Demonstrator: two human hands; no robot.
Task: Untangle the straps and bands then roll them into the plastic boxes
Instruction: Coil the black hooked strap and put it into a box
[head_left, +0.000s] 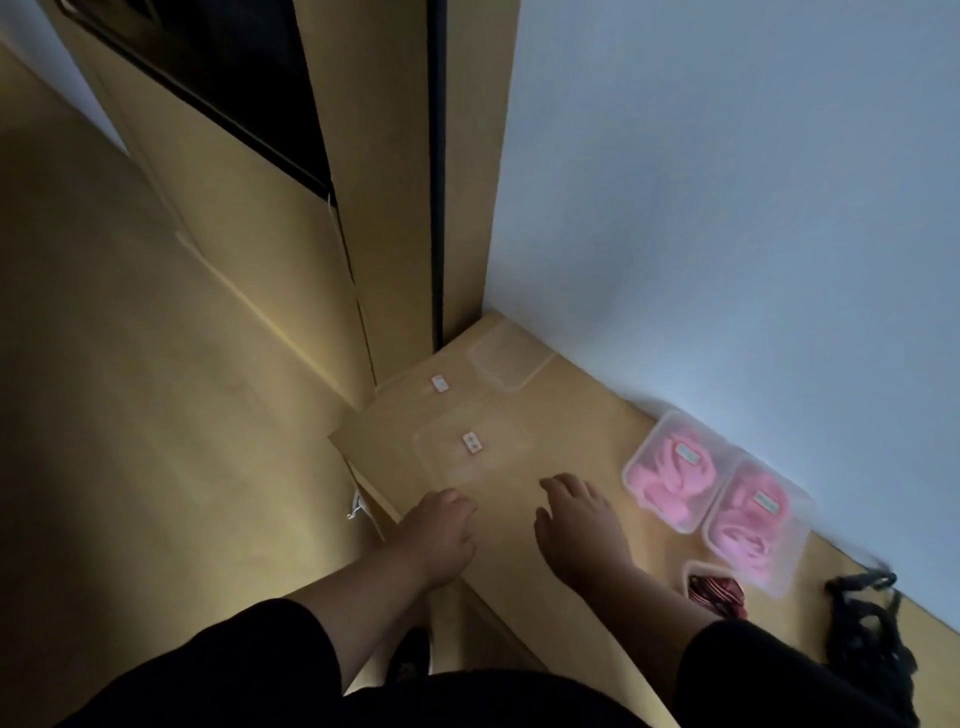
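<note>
- My left hand (441, 530) curls loosely, my right hand (576, 525) spreads, fingers apart; both empty above the bench (566, 415).
- The clear box (470, 447) is hard to see; I could knock it.
- The black straps (867, 623) sit at the edge and may slide off.

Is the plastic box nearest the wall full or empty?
Full: the plastic box holds pink bands, under a labelled lid.

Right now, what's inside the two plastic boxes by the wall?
Both plastic boxes hold rolled pink bands, seen through clear lids with small labels. Whatever lies underneath the top pink layer is covered, and the picture is blurry.
</note>
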